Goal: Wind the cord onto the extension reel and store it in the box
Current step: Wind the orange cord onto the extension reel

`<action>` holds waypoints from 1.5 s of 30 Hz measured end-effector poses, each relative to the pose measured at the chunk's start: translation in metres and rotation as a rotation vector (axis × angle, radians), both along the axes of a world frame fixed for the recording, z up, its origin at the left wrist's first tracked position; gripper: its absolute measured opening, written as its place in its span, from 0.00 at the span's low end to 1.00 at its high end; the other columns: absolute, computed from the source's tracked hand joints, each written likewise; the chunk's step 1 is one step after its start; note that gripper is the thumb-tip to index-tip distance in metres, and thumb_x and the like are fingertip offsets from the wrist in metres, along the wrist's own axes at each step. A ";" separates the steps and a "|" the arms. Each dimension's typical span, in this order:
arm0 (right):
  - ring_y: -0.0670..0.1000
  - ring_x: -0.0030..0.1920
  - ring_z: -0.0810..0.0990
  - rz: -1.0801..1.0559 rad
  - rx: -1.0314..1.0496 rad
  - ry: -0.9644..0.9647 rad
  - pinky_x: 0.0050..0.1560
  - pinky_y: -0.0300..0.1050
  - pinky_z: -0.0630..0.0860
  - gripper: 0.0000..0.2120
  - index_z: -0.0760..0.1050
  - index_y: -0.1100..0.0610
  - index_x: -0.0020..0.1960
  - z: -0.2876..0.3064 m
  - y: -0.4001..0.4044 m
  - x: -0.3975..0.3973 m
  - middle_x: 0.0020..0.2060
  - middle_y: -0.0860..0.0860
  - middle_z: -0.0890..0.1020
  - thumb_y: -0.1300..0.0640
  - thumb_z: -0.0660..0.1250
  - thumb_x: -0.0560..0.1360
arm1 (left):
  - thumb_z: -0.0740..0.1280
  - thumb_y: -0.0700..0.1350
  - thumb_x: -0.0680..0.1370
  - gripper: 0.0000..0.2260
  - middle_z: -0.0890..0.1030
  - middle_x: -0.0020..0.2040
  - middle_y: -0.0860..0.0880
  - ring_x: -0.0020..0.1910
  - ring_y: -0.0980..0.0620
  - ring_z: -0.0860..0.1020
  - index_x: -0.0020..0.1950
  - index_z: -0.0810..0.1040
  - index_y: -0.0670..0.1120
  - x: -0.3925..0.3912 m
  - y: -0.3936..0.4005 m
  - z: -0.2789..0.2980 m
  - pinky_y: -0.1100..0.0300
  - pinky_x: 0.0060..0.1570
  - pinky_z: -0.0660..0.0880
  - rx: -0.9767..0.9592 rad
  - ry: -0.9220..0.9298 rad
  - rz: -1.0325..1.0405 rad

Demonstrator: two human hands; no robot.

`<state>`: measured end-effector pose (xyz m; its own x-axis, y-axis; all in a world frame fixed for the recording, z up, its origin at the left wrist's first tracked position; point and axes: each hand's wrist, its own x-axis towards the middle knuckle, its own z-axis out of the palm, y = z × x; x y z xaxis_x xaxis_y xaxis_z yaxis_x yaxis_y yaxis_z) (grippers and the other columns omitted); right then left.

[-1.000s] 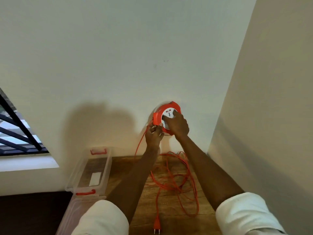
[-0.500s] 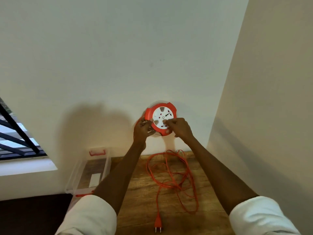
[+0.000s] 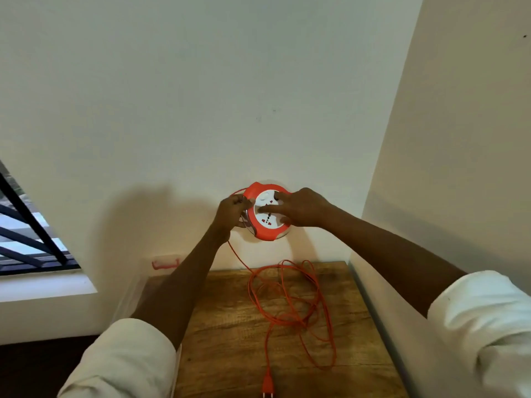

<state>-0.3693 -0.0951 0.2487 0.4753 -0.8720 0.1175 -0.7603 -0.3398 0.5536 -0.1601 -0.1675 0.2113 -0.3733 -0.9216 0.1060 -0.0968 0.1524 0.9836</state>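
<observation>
Winding is under way, with the extension reel (image 3: 265, 215) being held up in the air in front of the wall, above the far edge of the wooden table (image 3: 230, 326). The right hand (image 3: 301, 208) is lying over the reel's white socket face from the 3 o'clock side, fingers spread and pressing on it, thumb apparently hooked under the rim. The left hand (image 3: 231, 212) is closing on the orange cord (image 3: 287, 305) at the reel's 9 o'clock edge, pinching the strand where it is entering the groove.

From that pinch the cord is dropping toward 6 o'clock into a loose pile of loops on the table, and the plug (image 3: 267, 383) is lying at the near edge. Most of the length appears to be unwound.

To do this well, the left hand should be keeping light tension and guiding each turn flat into the channel while the right is rotating the drum. The loops are crossing one another, so feeding slowly is probably wise, lest a knot get dragged upward.

The clear box (image 3: 165, 264) is sitting at 9 o'clock of the table, mostly hidden behind the left forearm; only its red handle shows plainly.
</observation>
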 end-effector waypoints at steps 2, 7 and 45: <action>0.56 0.49 0.83 -0.080 0.056 0.042 0.44 0.47 0.80 0.28 0.63 0.40 0.75 -0.007 -0.001 0.001 0.70 0.59 0.73 0.46 0.68 0.77 | 0.69 0.48 0.80 0.16 0.83 0.56 0.45 0.49 0.46 0.84 0.65 0.77 0.43 -0.007 0.008 -0.005 0.55 0.37 0.83 0.031 0.021 0.012; 0.56 0.57 0.82 -0.201 0.073 -0.173 0.54 0.48 0.79 0.27 0.67 0.42 0.73 -0.015 -0.004 0.013 0.67 0.56 0.78 0.44 0.68 0.76 | 0.69 0.49 0.80 0.09 0.83 0.53 0.50 0.47 0.52 0.84 0.59 0.77 0.49 -0.018 0.025 -0.018 0.62 0.35 0.82 0.103 0.144 0.113; 0.63 0.64 0.77 -0.216 0.107 -0.270 0.62 0.56 0.77 0.35 0.56 0.44 0.79 -0.040 0.020 0.017 0.73 0.62 0.69 0.47 0.68 0.78 | 0.68 0.49 0.80 0.13 0.83 0.56 0.51 0.50 0.49 0.85 0.64 0.78 0.48 -0.017 0.023 -0.022 0.54 0.45 0.84 0.042 0.065 -0.044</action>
